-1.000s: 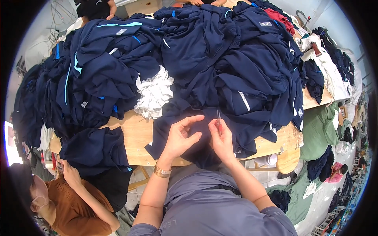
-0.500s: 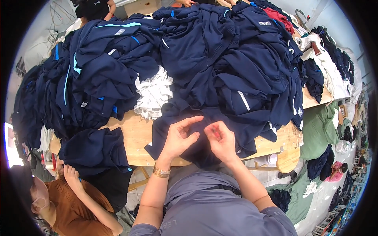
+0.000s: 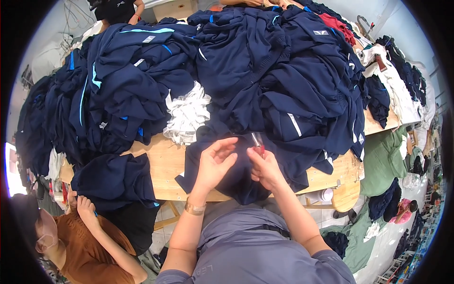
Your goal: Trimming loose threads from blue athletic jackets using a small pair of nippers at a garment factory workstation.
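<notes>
My left hand (image 3: 215,163) hovers over a navy garment (image 3: 241,182) at the table's near edge. Its fingers are curved and spread apart, with nothing seen between them. Just to its right, my right hand (image 3: 266,171) is closed round what look like small thread snips (image 3: 257,140). Their metal blades point up and away from me, and a bit of red shows by the thumb. Neither hand visibly grips the garment. Beyond my hands rises a large heap of navy garments (image 3: 236,57) with white and blue trim.
A bundle of white fabric strips (image 3: 187,116) lies on the wooden table (image 3: 165,165). At left, a co-worker in a brown top (image 3: 101,241) handles navy cloth (image 3: 113,182). Other people's hands show at the far side. A wooden stool (image 3: 346,194) stands at the right.
The snips' blades have swung up into view in my right hand, which has turned. My left hand's fingers have shifted slightly and stay apart. The view has moved a little.
</notes>
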Demonstrator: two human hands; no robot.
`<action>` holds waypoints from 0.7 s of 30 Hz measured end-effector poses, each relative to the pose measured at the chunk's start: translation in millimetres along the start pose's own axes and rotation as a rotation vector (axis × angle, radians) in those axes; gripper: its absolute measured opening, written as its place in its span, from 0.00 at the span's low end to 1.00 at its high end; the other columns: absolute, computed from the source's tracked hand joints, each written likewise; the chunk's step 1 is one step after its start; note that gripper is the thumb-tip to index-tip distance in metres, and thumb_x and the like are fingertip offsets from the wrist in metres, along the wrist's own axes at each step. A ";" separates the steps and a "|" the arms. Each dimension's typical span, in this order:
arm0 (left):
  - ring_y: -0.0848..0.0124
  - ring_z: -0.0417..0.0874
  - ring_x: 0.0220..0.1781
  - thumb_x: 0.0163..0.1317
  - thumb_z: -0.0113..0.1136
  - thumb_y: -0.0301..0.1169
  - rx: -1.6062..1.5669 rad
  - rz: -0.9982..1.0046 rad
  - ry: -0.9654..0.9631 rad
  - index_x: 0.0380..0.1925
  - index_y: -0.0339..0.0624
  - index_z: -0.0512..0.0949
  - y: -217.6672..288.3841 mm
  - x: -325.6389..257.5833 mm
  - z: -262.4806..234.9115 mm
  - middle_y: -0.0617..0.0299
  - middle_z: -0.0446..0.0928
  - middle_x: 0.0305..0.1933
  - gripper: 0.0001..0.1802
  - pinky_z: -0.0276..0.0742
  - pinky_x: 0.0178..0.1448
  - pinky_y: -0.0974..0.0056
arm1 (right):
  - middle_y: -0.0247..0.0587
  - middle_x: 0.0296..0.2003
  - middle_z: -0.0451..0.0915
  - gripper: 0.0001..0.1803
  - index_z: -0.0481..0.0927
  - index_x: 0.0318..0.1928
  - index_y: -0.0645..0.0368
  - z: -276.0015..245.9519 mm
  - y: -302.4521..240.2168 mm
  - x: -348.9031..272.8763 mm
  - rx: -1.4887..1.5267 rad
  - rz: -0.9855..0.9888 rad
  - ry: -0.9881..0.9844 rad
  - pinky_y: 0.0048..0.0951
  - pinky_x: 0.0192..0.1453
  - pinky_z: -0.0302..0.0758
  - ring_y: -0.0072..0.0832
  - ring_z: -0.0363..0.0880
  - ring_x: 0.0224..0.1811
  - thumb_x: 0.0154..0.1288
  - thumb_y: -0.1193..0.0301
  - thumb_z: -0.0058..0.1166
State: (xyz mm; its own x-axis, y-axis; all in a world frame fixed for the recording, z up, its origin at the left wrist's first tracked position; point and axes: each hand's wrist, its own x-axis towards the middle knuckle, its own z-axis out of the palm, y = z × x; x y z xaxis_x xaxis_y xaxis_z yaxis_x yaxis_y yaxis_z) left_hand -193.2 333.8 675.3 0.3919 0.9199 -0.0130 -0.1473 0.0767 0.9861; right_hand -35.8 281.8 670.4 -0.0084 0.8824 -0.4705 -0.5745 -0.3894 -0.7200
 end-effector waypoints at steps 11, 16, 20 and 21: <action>0.76 0.76 0.26 0.64 0.51 0.51 -0.403 -0.615 -0.040 0.36 0.36 0.78 -0.7 -27.5 -3.2 0.60 0.79 0.36 0.25 0.63 0.24 0.76 | 0.22 0.13 0.55 0.09 0.70 0.33 0.53 2.8 3.9 -1.8 0.157 -0.269 -0.085 0.18 0.14 0.53 0.13 0.52 0.10 0.68 0.63 0.50; 0.80 0.75 0.28 0.64 0.55 0.42 -0.855 -0.601 0.175 0.35 0.48 0.77 -6.7 -22.7 2.4 0.70 0.77 0.32 0.11 0.62 0.21 0.77 | 0.23 0.15 0.62 0.08 0.71 0.34 0.58 -0.6 1.1 -0.9 -0.139 -0.281 -0.214 0.17 0.17 0.54 0.11 0.57 0.13 0.68 0.68 0.50; 0.80 0.77 0.28 0.62 0.58 0.29 -0.928 -0.394 0.218 0.32 0.50 0.77 -4.3 -29.5 -9.3 0.71 0.77 0.31 0.01 0.75 0.29 0.73 | 0.21 0.16 0.63 0.09 0.72 0.32 0.58 8.8 0.8 6.4 -0.262 -0.321 -0.139 0.15 0.17 0.53 0.09 0.57 0.14 0.68 0.67 0.50; 0.80 0.78 0.30 0.63 0.56 0.27 -0.864 -0.231 0.282 0.32 0.49 0.77 6.5 -32.0 -5.8 0.70 0.79 0.33 0.02 0.80 0.34 0.71 | 0.21 0.16 0.63 0.09 0.72 0.32 0.58 12.6 3.4 10.1 -0.262 -0.320 -0.143 0.15 0.17 0.53 0.09 0.57 0.14 0.68 0.67 0.50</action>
State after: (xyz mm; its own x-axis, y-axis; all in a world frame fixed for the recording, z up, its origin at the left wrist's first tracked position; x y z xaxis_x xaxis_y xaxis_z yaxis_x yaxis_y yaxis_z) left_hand -211.9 307.0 681.2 0.2776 0.8969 -0.3443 -0.7615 0.4239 0.4904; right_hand -48.1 292.7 669.6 0.0127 0.9900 -0.1406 -0.3394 -0.1280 -0.9319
